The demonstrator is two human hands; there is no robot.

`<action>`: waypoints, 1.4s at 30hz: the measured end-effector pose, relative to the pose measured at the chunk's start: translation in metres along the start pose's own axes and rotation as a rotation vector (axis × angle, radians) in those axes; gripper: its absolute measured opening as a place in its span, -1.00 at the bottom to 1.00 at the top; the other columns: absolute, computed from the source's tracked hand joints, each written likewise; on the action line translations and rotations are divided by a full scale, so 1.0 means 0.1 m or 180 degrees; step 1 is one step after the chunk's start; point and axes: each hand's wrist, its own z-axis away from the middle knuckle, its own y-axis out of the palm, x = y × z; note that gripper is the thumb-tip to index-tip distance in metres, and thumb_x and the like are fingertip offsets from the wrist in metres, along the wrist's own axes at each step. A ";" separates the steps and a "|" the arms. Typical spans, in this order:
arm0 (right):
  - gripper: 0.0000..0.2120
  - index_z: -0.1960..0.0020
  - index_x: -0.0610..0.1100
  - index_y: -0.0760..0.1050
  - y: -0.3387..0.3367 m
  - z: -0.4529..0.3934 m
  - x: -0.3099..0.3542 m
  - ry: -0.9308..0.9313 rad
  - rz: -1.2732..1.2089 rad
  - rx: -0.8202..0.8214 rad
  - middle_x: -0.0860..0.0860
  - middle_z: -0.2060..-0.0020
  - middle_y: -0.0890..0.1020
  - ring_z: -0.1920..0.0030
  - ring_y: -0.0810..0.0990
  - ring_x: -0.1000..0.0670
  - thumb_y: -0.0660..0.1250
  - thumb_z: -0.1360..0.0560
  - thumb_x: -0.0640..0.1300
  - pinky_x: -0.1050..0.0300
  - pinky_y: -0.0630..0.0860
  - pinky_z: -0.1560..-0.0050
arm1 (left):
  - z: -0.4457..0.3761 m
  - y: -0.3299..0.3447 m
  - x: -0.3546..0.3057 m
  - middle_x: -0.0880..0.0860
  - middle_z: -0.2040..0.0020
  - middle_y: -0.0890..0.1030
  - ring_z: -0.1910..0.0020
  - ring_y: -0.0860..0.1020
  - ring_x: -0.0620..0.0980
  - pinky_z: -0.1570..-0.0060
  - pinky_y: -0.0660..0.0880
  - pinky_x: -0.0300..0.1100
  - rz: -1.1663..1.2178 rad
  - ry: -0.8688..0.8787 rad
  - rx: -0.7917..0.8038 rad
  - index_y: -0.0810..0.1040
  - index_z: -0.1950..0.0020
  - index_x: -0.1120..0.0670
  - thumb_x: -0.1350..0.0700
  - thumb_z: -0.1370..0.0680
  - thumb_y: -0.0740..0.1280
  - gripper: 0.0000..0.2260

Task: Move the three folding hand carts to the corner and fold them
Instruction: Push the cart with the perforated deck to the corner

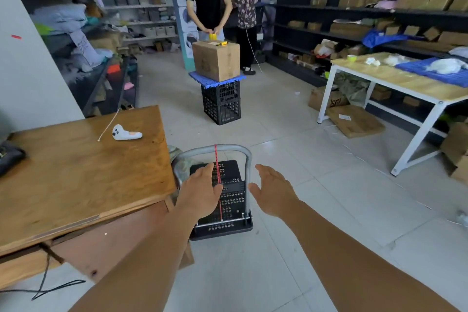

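Only one hand cart [222, 192] can be made out atm, parked on the tile floor [291, 134] right beside the wooden table [76, 172], basically at its corner. Grey handle [217, 148] is stood upright, black platform laid flat, so it's def not folded yet. A red bungee cord [218, 185] is strung from the top of the handle down to the base.

Both hands are stretched out toward it w/ nothing grasped. Left hand [200, 192] is seen in front of the platform w/ fingers straight, near the cord; whether the cart is actually touched can't be told from this angle. Right hand [272, 190] is spread loose just to the right of the handle upright, apart from it.

Progress-wise: looks like very early days imo. Nothing folded, no cart parked in any corner as far as can be seen, and the other two carts aren't spotted anywhere in view. So prob all three moves + folds are left to be done.

Further back a cardboard box [216, 59] is being worked on by another person [209, 0], atop a black crate [221, 102].
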 end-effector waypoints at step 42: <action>-0.48 -0.48 -0.06 0.12 0.28 -4.98 -1.16 -0.0739 0.0919 0.1134 -0.07 -0.41 0.27 -0.43 0.19 -0.11 0.02 -0.60 0.16 -0.08 0.12 -0.47 | -4.40 1.30 -0.02 0.01 -0.30 0.42 -0.30 0.33 0.09 -0.30 0.18 0.04 -0.0263 -0.0893 0.0939 0.27 -0.39 -0.09 -0.13 -0.64 -0.03 -0.65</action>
